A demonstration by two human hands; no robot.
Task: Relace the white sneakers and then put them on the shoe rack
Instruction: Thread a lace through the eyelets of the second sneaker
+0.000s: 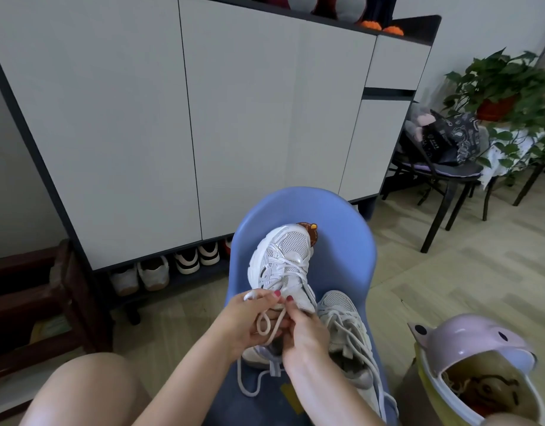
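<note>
Tying the bow on the first sneaker

Both hands [274,324] pinch lace loops [266,322]; the white sneaker [283,259] points toward twelve o'clock beyond them.

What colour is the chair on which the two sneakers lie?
Light blue; the chair shows best in the head view, the only view here.

Blue plastic chair [342,241] in front, round sticker [311,230] on its backrest. Big white cabinet [173,118] behind it, other shoes [169,269] lined up in the open gap underneath. Right: black chair [443,179] with a patterned bag [449,138], potted plant [505,84] beside it. Pink helmet [468,339] bottom right. Dark wood stand [50,302] left.
</note>
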